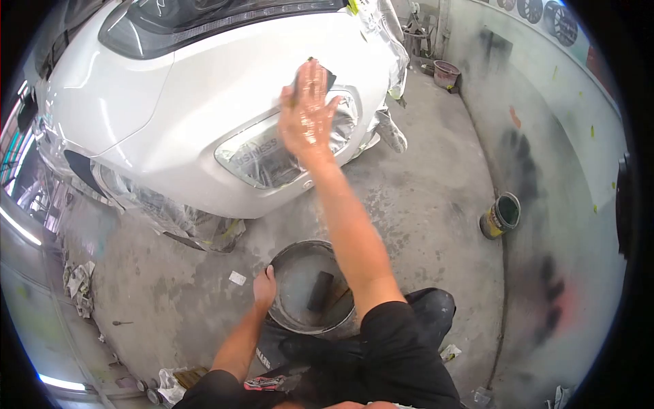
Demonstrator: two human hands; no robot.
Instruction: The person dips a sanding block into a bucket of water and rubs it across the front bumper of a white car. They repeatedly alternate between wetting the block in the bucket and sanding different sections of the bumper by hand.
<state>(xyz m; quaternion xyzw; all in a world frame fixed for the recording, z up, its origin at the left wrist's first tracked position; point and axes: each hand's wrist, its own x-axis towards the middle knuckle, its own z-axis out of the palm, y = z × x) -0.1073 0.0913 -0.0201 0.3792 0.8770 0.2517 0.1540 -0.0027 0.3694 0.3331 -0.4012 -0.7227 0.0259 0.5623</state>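
Observation:
My right hand (310, 123), wet and shiny, lies pressed on the white car bumper (204, 102). Under its fingers is a dark sheet of sandpaper (330, 78), whose edges stick out on both sides. Just below, a light opening in the bumper is masked with printed plastic film (255, 160), partly hidden by the hand. My left hand (264, 286) grips the left rim of a round grey basin (294, 251) of water. Inside the basin rests a dark block (320, 292).
A dark tin (501, 216) stands near the right wall, and a reddish bucket (446, 73) is farther back. Crumpled paper (80, 286) lies at left on the concrete floor (157, 286). A small white piece (237, 278) lies left of the basin. More masking film (388, 129) hangs at the car's right side.

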